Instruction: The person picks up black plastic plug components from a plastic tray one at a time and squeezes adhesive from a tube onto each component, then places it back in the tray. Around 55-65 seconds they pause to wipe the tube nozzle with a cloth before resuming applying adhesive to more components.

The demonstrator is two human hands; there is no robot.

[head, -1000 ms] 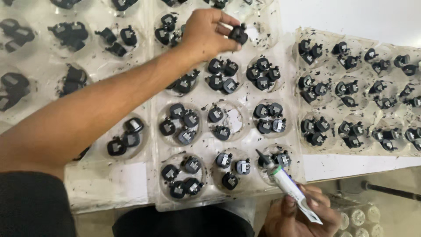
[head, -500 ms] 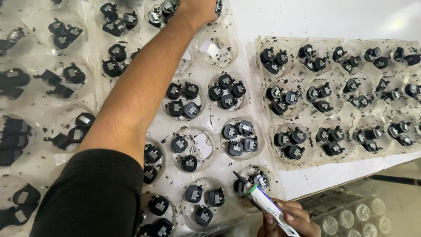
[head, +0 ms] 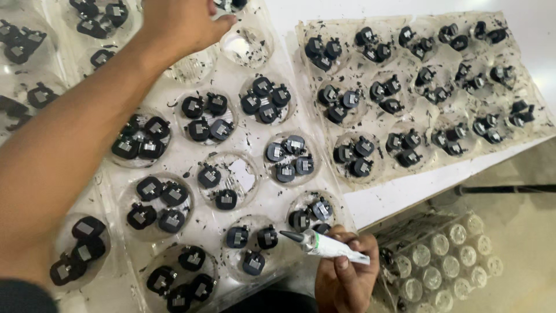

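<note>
- Two clear plastic trays lie on the white table (head: 399, 200), their round wells loaded with small black parts; the near tray (head: 255, 191) lies under both hands, the far tray (head: 538, 122) just beside it to the right.
- Most wells of the near tray hold three or four parts; a middle well (head: 227, 179) holds only two, and one well (head: 248, 45) at the top stands empty. By my judgement the work is well along, with those wells outstanding.
- Right hand (head: 347, 278), low at the near edge, is closed around a white tube (head: 333, 248); its dark nozzle points left over the well in the bottom row (head: 250, 248).
- Left hand (head: 182, 23) reaches far up across the near tray, arm stretched diagonally, fingers curled beside the empty well; whether it pinches a part cannot be told.
- Another clear tray (head: 446, 261) of empty round cells sits below the table edge.
</note>
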